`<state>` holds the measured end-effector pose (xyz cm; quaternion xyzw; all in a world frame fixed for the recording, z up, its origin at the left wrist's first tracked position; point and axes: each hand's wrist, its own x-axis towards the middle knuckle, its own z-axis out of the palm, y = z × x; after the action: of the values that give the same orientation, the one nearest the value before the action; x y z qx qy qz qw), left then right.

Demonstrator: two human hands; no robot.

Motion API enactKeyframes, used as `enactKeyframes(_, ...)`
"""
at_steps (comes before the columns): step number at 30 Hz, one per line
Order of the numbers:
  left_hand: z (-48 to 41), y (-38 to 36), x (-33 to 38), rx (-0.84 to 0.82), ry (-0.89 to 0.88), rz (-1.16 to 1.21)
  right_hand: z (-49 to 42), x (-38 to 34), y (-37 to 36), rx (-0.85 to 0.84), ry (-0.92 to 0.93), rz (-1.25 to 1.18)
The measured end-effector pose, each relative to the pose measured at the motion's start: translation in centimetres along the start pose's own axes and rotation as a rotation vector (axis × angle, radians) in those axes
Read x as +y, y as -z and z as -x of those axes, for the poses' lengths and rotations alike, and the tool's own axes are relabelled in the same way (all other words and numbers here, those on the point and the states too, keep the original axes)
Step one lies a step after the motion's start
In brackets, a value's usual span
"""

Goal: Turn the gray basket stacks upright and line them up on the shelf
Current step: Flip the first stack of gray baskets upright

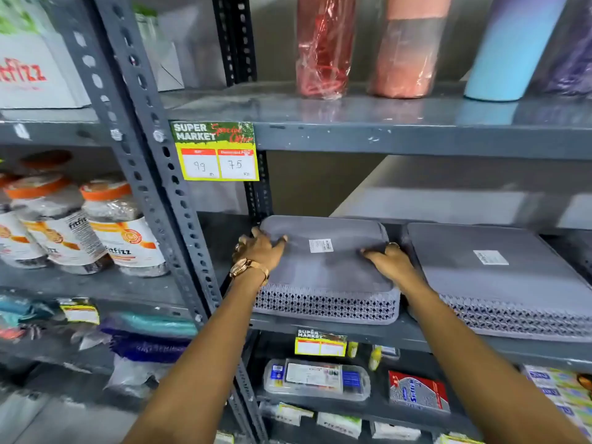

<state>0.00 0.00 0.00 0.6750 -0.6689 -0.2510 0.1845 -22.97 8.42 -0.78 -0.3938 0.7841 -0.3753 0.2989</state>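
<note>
Two gray basket stacks lie bottom-up on the middle shelf (pixel 368 331). The left stack (pixel 326 270) has a flat gray base with a white barcode label facing up and perforated walls at the front. My left hand (pixel 261 251), with a gold watch on the wrist, grips its left edge. My right hand (pixel 392 259) grips its right edge, in the gap beside the second stack (pixel 499 283), which lies to the right and runs out of the frame.
A steel upright (pixel 166 193) with a yellow price tag (pixel 217 152) stands just left of the baskets. Wrapped bottles (pixel 323 46) stand on the shelf above. Jars (pixel 118 229) fill the left bay. Small packaged goods lie on the shelf below.
</note>
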Motion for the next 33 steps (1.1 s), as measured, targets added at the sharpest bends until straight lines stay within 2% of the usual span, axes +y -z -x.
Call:
enactKeyframes(3, -2.0, -1.4, -0.1, 0.015, 0.123, 0.131, -2.1, 0.5, -1.1, 0.053, -0.111, -0.176)
enactKeyframes(5, -2.1, -2.6, 0.4, 0.109, 0.162, 0.150, -2.3, 0.1, -1.7, 0.101, -0.142, -0.244)
enactKeyframes(8, -2.4, -2.7, 2.5, 0.329, 0.127, 0.199, -2.1, -1.2, -1.6, 0.305, -0.043, -0.294)
enactKeyframes(12, -4.0, -1.0, 4.6, 0.537, 0.074, 0.581, -2.9, -3.5, 0.3, 0.401, 0.081, -0.643)
enactKeyframes(16, -3.5, -0.2, 4.4, 0.542, 0.046, 1.036, -3.6, -3.6, 1.2, 0.435, 0.069, -0.770)
enactKeyframes(19, -2.6, 0.2, 3.0, 0.426, 0.127, 1.190, -2.6, -2.5, 1.3, 0.391, -0.009, -0.826)
enactKeyframes(23, -1.7, 0.8, 1.2, 0.296, 0.217, 1.062, -1.4, -0.8, 2.0, 0.375, -0.130, -0.604)
enactKeyframes(26, -1.6, 1.2, -0.8, 0.297, 0.262, 0.924, -1.2, 0.5, 2.8, 0.384, -0.205, -0.453)
enactKeyframes(30, -0.9, 0.6, -2.6, 0.231, 0.305, 0.710, -0.7, 2.0, 2.4, 0.254, -0.221, -0.227)
enactKeyframes(33, 0.0, -0.3, -2.8, 0.136, 0.269, 0.574, 0.4, 2.8, 1.0, 0.199, -0.223, -0.173)
